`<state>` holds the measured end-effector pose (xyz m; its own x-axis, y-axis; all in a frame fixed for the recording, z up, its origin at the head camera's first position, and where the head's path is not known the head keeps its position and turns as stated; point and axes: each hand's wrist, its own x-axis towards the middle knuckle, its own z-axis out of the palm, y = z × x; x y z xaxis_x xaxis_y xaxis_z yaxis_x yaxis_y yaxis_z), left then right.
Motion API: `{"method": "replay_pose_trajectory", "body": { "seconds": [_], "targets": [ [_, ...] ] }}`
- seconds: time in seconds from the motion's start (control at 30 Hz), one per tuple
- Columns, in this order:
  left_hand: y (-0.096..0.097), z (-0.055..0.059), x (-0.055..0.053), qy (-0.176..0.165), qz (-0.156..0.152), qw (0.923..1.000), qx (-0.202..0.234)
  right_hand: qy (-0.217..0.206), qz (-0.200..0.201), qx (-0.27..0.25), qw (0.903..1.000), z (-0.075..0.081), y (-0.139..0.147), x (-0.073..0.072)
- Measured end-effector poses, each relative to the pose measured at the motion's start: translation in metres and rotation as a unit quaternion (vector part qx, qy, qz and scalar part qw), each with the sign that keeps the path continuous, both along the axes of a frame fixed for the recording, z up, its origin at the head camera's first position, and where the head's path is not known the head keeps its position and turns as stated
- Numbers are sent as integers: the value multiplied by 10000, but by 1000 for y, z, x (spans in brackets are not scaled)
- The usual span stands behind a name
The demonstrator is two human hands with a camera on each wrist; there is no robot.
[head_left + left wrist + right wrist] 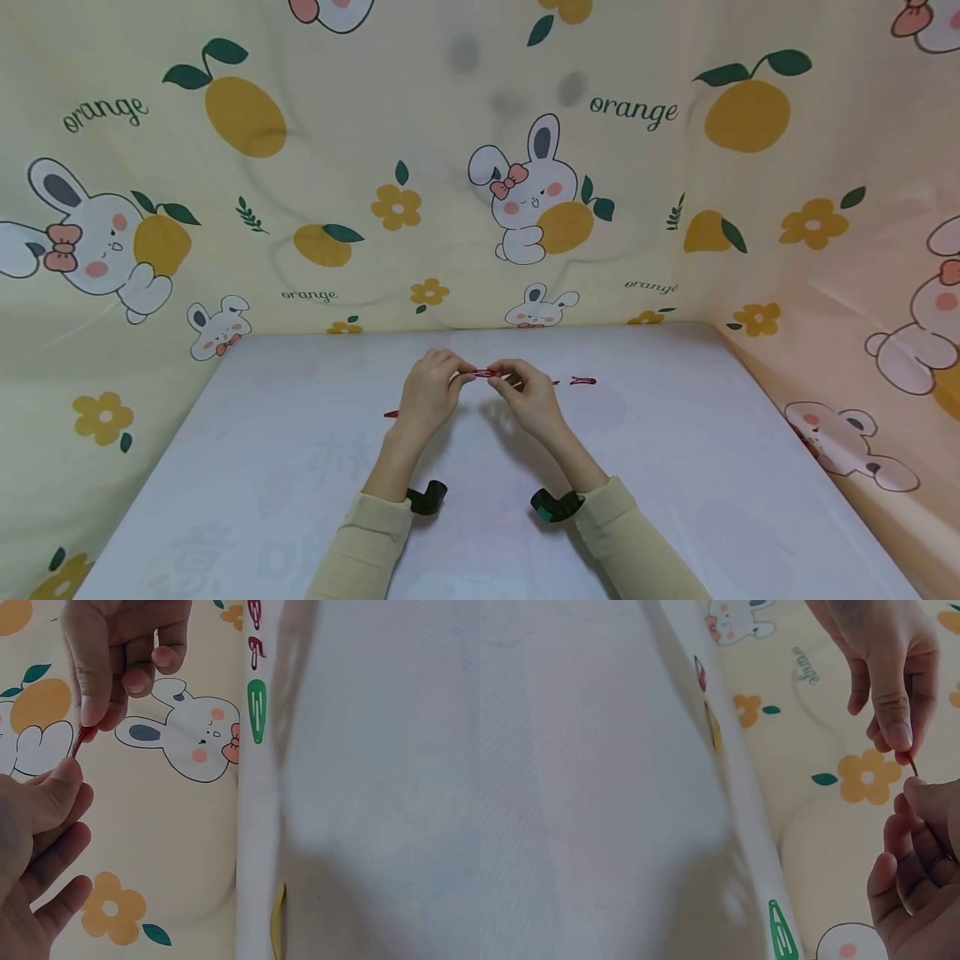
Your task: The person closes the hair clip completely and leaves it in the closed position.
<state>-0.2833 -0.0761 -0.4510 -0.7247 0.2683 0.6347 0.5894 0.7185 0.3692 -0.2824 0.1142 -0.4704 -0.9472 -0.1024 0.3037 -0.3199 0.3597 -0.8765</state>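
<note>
Raised over the white bench (225, 483), a red snap hair clip (483, 373) spans the gap between our two hands. Our left hand (430, 393) pinches one end with thumb and fingertip closed on it, and our right hand (530, 398) pinches the other likewise; our remaining fingers are loosely bent, holding nothing. On the bench lie a green hair clip (256, 716), a yellow hair clip (714, 731) and more red hair clips (582, 381).

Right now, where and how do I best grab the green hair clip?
From above, probably with your right hand once free, pinching both long edges near the broad end. The green hair clip lies flat on the table, tapering leftward; a dark red clip sits just off its broad end, so the long sides look clearer.
</note>
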Motion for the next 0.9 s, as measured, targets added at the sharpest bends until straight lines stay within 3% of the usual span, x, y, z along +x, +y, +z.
{"method": "replay_pose_trajectory", "body": {
  "seconds": [0.47, 0.73, 0.9],
  "targets": [
    [-2, -9, -2, -647, 172, 9973, -310, -194, 11, 366, 9991, -5, 2, -3],
    [-5, -13, -6, -1103, 318, 9909, -701, -421, 131, 592, 9973, -15, 2, -9],
    [-7, -13, -6, -1561, 385, 9837, -806, -632, 195, 739, 9951, -20, -1, -12]
  ]
}}
